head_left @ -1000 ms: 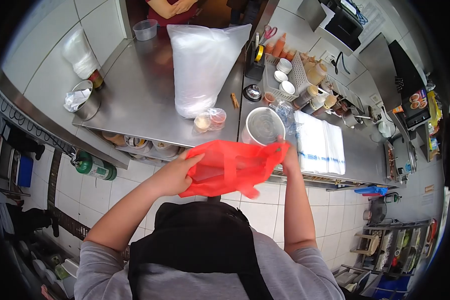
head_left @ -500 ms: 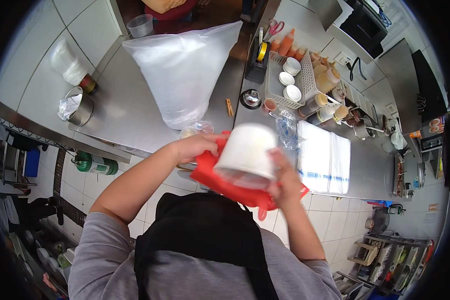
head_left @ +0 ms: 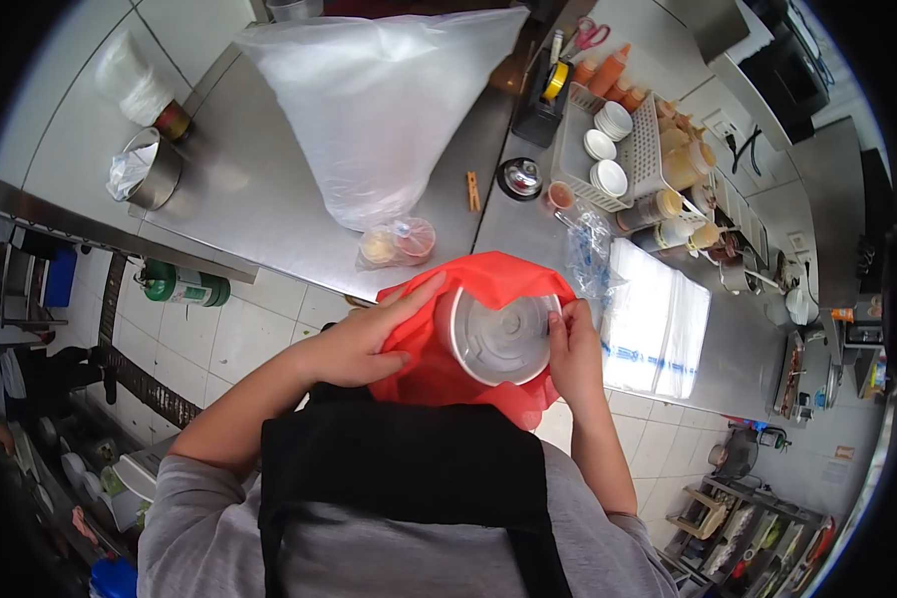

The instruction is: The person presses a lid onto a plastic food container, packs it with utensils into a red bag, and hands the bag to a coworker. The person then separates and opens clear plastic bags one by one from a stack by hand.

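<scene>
A white round tub with a translucent lid sits in the mouth of a red fabric-like bag, lid facing up. My right hand grips the tub at its right rim, thumb on the edge, with the bag's side beside it. My left hand holds the left side of the bag, fingers stretched along the outside and thumb below. Just beyond the bag, small round tubs in clear plastic rest at the counter's edge, next to a large filled white plastic bag.
On the steel counter are a wooden clothespin, a call bell, a tape dispenser and a basket of white cups. Stacked plastic bags lie at right. A metal pot stands at left.
The tub has gone from above the red bag, tipped on its side, down into its opening with the lid up. My left hand has shifted lower along the bag. The view has shifted.
</scene>
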The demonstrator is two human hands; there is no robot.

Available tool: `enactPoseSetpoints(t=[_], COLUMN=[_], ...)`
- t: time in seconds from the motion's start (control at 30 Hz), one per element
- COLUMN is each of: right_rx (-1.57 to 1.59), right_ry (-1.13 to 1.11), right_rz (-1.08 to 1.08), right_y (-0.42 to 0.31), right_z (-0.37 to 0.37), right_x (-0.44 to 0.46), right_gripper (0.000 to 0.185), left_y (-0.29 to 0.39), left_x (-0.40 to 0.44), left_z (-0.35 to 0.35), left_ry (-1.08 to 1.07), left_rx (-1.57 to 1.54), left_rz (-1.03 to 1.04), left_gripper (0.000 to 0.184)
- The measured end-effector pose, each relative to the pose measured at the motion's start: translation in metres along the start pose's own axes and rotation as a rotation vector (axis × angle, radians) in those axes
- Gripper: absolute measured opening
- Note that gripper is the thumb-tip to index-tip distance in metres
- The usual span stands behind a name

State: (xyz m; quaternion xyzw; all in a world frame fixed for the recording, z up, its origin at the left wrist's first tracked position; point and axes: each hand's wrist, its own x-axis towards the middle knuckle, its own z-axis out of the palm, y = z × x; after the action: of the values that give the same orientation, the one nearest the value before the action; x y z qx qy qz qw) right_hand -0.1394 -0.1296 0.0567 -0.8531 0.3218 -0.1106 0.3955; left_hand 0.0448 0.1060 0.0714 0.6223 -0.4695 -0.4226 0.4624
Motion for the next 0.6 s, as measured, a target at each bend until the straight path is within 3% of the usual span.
enactPoseSetpoints(t=[0.13, 0.23, 0.27, 0.33, 0.37, 0.4, 0.47, 0.6], right_rx=[-0.168, -0.685, -0.721, -0.617, -0.518, -0.418, -0.535, -0.611], right_ry=[-0.017, -0.086, -0.096, -0.016, -0.053, -0.089, -0.215, -0.331], right_rz=[-0.038, -0.002, 0.023, -0.124, -0.225, -0.325, -0.507, -0.367], right_y=[0.009, -0.007, -0.023, -0.084, -0.108, -0.129, -0.145, -0.11], right_z=[0.028, 0.017, 0.008, 0.003, 0.012, 0.029, 0.082, 0.171], right_x=[0.011, 0.016, 0.019, 0.024, 0.031, 0.038, 0.063, 0.104], right_gripper=[0.015, 0.029, 0.031, 0.03, 0.029, 0.032, 0.04, 0.047], left_y=[-0.026, -0.041, -0.056, -0.095, -0.107, -0.118, -0.135, -0.152], left_x=[-0.002, -0.005, -0.005, -0.003, 0.0, 0.002, 0.008, 0.013], left_z=[-0.016, -0.025, -0.025, -0.025, -0.025, -0.025, -0.025, -0.029], left_ry=[0.083, -0.075, -0.074, -0.216, -0.27, -0.272, -0.313, -0.379], left_rx=[-0.018, -0.256, -0.265, -0.424, -0.765, -0.768, -0.846, -0.888], left_rz=[0.184, 0.042, 0.045, -0.188, -0.283, -0.278, -0.32, -0.27], left_gripper=[0.084, 0.083, 0.083, 0.081, 0.08, 0.08, 0.078, 0.076])
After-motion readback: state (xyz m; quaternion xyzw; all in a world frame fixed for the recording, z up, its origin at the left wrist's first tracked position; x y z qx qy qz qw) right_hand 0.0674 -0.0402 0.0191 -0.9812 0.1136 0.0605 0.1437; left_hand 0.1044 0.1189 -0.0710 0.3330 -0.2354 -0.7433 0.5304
